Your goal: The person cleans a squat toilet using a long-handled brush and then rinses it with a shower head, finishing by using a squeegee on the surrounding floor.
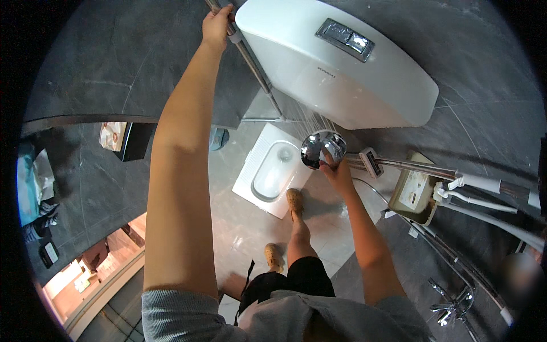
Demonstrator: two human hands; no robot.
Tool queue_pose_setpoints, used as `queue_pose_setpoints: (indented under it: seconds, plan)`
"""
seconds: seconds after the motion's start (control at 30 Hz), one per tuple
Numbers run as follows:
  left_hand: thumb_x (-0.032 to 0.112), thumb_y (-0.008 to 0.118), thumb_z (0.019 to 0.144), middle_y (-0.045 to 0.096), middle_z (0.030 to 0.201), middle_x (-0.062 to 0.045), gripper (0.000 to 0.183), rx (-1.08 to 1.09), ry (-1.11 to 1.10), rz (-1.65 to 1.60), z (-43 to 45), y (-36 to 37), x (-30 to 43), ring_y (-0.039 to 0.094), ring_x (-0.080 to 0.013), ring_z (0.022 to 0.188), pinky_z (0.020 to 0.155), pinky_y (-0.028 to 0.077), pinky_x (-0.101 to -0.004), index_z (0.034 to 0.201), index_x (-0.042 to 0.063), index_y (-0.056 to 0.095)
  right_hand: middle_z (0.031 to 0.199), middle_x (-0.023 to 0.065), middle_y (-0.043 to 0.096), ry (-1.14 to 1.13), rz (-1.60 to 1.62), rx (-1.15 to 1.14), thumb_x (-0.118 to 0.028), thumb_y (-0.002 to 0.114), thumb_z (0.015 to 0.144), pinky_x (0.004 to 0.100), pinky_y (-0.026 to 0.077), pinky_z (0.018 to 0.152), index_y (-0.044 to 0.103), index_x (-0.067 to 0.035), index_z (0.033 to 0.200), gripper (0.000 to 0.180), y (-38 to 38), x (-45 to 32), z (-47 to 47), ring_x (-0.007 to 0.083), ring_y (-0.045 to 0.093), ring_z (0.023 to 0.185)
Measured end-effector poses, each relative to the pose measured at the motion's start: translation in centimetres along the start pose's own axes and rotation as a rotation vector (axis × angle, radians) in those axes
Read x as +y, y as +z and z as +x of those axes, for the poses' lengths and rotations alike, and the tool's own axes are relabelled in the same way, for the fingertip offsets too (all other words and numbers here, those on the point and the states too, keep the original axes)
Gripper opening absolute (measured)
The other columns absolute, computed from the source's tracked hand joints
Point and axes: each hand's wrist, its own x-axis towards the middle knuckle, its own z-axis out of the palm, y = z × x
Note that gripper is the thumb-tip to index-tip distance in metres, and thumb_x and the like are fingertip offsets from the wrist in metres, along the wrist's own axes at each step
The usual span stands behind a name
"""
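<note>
My left hand (216, 28) is wrapped around the upper part of a metal pole (255, 69), beside the white cistern. At its lower end is a thin crossbar (261, 119), apparently a floor squeegee, close to the tiled floor (248, 222). In my right hand (335, 169) is a chrome round shower head (323, 143), held above the floor by the squat toilet. Thin jets of water (314, 117) spray from it towards the wall side, below the cistern. A white ceramic squat toilet (273, 173) is set in the floor.
The white toilet cistern (337, 72) with flush buttons (345, 39) juts from the dark tiled wall. On the right are long-handled cleaning tools (431, 169), a plastic basket (412, 192) and a chrome shower tap (453, 303). A black tissue holder (136, 141) hangs left. My clogs (295, 201) stand near the toilet.
</note>
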Motion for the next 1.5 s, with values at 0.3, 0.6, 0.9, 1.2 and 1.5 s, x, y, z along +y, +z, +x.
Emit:
queue_pose_setpoints:
  seconds: [0.3, 0.6, 0.9, 1.2, 1.5]
  plan:
    - [0.03, 0.063, 0.074, 0.043, 0.059, -0.002, 0.031, 0.198, -0.205, -0.123, -21.7, -3.4, 3.8, 0.041, -0.0097, 0.057, 0.054, 0.031, -0.0221, 0.073, 0.003, 0.047, 0.096, 0.0085, 0.056, 0.131, -0.037, -0.108, -0.015, 0.062, 0.073, 0.0257, 0.044, 0.07, 0.042, 0.0, 0.107, 0.042, 0.2, -1.0, -1.7, 0.0139, 0.056, 0.083]
    - [0.022, 0.052, 0.083, 0.045, 0.074, -0.004, 0.023, 0.391, -0.21, -0.212, -39.2, -8.8, 6.9, 0.039, -0.0129, 0.071, 0.072, 0.032, -0.0272, 0.071, 0.005, 0.042, 0.089, 0.0078, 0.056, 0.202, -0.145, -0.37, -0.016, 0.063, 0.072, 0.0263, 0.042, 0.072, 0.043, 0.002, 0.102, 0.04, 7.8, -8.0, -3.4, 0.0135, 0.053, 0.081]
    - [0.023, 0.051, 0.084, 0.039, 0.067, -0.001, 0.025, 0.595, -0.159, -0.303, -47.4, -13.2, 9.7, 0.036, -0.0112, 0.066, 0.068, 0.031, -0.0263, 0.07, 0.007, 0.038, 0.094, 0.0185, 0.055, 0.015, -0.713, -0.443, -0.037, 0.061, 0.071, 0.0352, 0.041, 0.076, 0.047, 0.001, 0.106, 0.055, 14.0, -8.0, -4.4, 0.0274, 0.054, 0.089]
    - [0.023, 0.048, 0.085, 0.036, 0.062, -0.001, 0.027, 0.823, 0.013, -0.324, -59.6, -22.1, 15.5, 0.035, -0.0132, 0.065, 0.074, 0.032, -0.029, 0.066, 0.008, 0.037, 0.052, 0.002, 0.045, -0.238, -0.34, -0.114, -0.036, 0.057, 0.077, 0.0227, 0.029, 0.031, 0.048, -0.005, 0.106, 0.044, 20.6, -12.8, 5.2, 0.0082, 0.04, 0.035]
    - [0.028, 0.043, 0.087, 0.028, 0.058, -0.001, 0.035, 1.123, 0.079, -0.199, -67.9, -26.0, 17.1, 0.03, -0.0148, 0.063, 0.077, 0.03, -0.0312, 0.06, 0.008, 0.032, 0.048, 0.0018, 0.045, -0.081, -0.414, -0.179, -0.04, 0.056, 0.076, 0.023, 0.032, 0.031, 0.054, 0.0, 0.092, 0.044, 26.1, -8.4, 10.2, 0.009, 0.041, 0.034]
